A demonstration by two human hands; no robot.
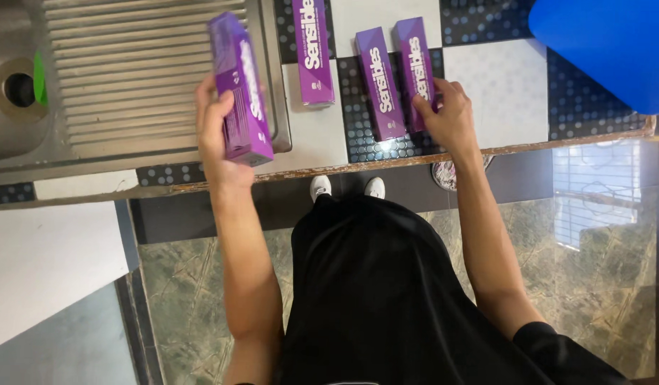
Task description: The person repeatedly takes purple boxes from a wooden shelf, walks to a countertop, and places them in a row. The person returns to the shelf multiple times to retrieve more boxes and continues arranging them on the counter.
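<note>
My left hand grips a long purple carton and holds it raised and tilted above the counter's left part, over the edge of the steel draining board. Three more purple cartons lie flat on the tiled counter: one at the top middle, and two side by side. My right hand rests its fingers on the near end of the rightmost carton, which stays on the counter.
A steel sink with a ribbed draining board and a drain hole fills the left. A blue plastic item sits at the top right. The counter's worn front edge runs across, and below it lies a green marble floor.
</note>
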